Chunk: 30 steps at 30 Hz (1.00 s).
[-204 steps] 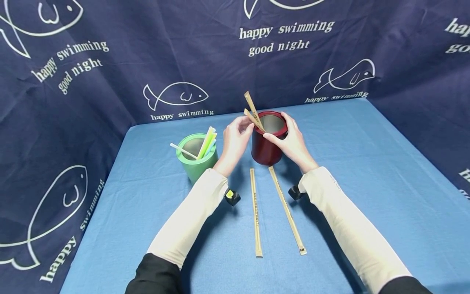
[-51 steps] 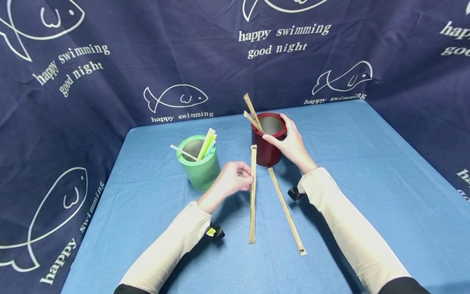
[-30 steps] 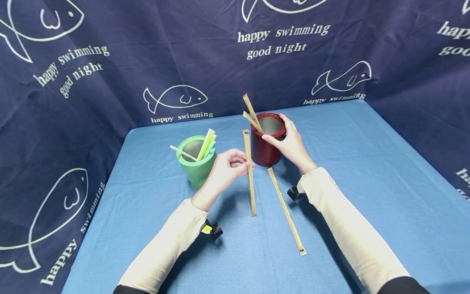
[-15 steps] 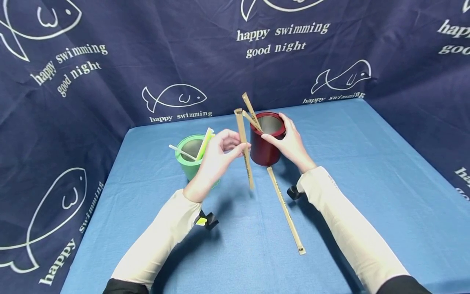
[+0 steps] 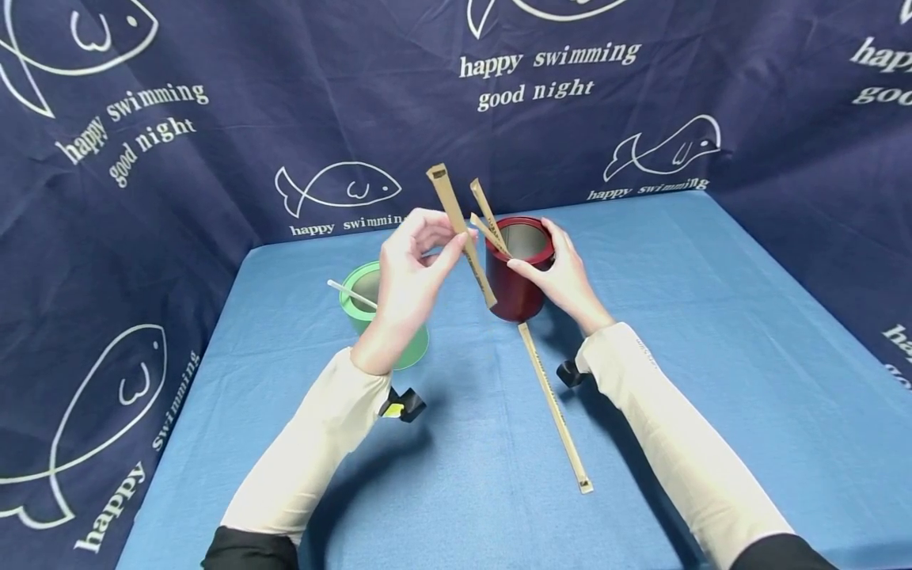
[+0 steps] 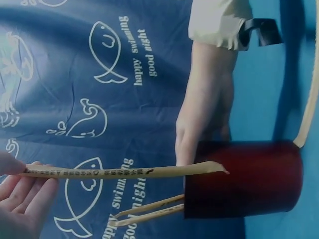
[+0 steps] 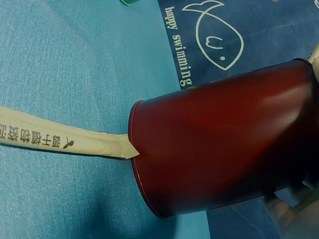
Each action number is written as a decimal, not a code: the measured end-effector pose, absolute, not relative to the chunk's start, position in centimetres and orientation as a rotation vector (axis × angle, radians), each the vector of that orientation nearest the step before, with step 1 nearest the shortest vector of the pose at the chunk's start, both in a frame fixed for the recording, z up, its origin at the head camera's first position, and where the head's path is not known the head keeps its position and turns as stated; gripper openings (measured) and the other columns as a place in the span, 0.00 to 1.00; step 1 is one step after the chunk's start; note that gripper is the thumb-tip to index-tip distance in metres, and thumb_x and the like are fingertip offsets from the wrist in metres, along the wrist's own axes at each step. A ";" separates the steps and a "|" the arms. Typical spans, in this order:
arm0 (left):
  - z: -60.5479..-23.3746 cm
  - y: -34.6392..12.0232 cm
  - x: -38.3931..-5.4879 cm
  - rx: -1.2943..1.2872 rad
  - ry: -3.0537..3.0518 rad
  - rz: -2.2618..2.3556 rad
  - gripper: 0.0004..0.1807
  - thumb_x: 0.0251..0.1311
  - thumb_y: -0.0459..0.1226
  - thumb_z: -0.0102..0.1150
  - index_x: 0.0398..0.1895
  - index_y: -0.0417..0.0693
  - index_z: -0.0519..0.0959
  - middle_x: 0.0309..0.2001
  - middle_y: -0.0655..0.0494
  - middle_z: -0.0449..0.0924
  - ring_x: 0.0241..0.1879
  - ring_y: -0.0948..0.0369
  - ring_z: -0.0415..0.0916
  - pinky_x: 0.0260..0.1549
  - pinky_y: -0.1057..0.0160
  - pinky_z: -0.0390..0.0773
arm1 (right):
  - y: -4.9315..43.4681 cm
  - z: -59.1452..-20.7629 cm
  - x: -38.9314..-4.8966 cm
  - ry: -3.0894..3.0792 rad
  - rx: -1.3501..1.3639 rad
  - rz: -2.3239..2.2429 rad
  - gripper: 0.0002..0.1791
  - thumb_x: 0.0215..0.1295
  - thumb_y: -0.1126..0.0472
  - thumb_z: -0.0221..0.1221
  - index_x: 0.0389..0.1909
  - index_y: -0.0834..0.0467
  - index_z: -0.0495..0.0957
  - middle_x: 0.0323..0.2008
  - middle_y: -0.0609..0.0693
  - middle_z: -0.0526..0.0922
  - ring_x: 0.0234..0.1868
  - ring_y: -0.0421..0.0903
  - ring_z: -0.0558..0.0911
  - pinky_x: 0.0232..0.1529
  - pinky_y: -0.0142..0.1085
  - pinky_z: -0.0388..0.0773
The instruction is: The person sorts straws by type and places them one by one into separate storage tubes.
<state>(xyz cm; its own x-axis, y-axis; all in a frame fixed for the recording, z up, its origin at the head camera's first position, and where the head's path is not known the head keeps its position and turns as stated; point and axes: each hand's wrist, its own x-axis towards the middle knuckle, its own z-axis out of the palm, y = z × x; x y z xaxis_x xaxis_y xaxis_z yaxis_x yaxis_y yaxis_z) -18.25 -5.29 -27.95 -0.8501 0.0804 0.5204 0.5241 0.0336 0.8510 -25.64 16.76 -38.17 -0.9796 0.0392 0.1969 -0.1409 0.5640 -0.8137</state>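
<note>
My left hand (image 5: 409,277) pinches a paper-wrapped straw (image 5: 445,198) between thumb and fingers, holding it tilted in the air left of the dark red can (image 5: 514,293). In the left wrist view the lower end of this straw overlaps the can's rim. With thumb and fingers at the rim, my right hand (image 5: 566,281) grips the can, which stands upright. Two more wrapped straws (image 5: 481,202) lean out of the can on its left side. Another wrapped straw (image 5: 556,408) lies on the table, its far end close to the can's base, as the right wrist view shows.
A green can (image 5: 412,348) stands behind my left wrist, partly hidden, with a pale straw (image 5: 352,294) leaning out. Blue cloth (image 5: 712,356) covers the table. A dark blue printed curtain (image 5: 442,119) hangs along the back and sides.
My left hand has picked the wrapped straw up off the table and raised it up and leftward, tilting its top left. The right hand stays on the red can.
</note>
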 end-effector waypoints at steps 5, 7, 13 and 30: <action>-27.6 -4.7 -18.5 -0.656 -1.885 -1.771 0.08 0.58 0.29 0.62 0.38 0.33 0.76 0.36 0.41 0.84 0.38 0.66 0.83 0.32 0.72 0.79 | 16.8 -38.2 -25.6 -2.598 0.085 1.380 0.52 0.54 0.39 0.65 0.76 0.49 0.51 0.74 0.55 0.57 0.69 0.54 0.64 0.66 0.54 0.67; -27.6 -4.4 -18.6 -0.683 -1.838 -1.741 0.08 0.59 0.29 0.61 0.39 0.32 0.76 0.37 0.41 0.85 0.39 0.64 0.83 0.31 0.72 0.78 | 16.8 -38.2 -25.7 -2.594 0.085 1.376 0.52 0.54 0.39 0.65 0.76 0.50 0.51 0.74 0.55 0.58 0.69 0.54 0.64 0.65 0.54 0.67; -27.9 -3.7 -19.5 -0.719 -1.657 -1.811 0.09 0.60 0.27 0.59 0.40 0.29 0.74 0.40 0.33 0.84 0.40 0.66 0.83 0.38 0.68 0.81 | 16.8 -38.1 -25.7 -2.607 0.077 1.376 0.52 0.54 0.40 0.65 0.76 0.50 0.50 0.74 0.55 0.57 0.69 0.54 0.64 0.66 0.54 0.67; -30.1 -1.5 -22.0 -0.608 -1.656 -1.870 0.09 0.60 0.27 0.59 0.41 0.29 0.74 0.41 0.33 0.83 0.43 0.49 0.83 0.42 0.62 0.84 | 16.8 -38.1 -25.8 -2.599 0.092 1.380 0.52 0.54 0.39 0.65 0.76 0.51 0.51 0.74 0.54 0.57 0.69 0.54 0.63 0.66 0.54 0.67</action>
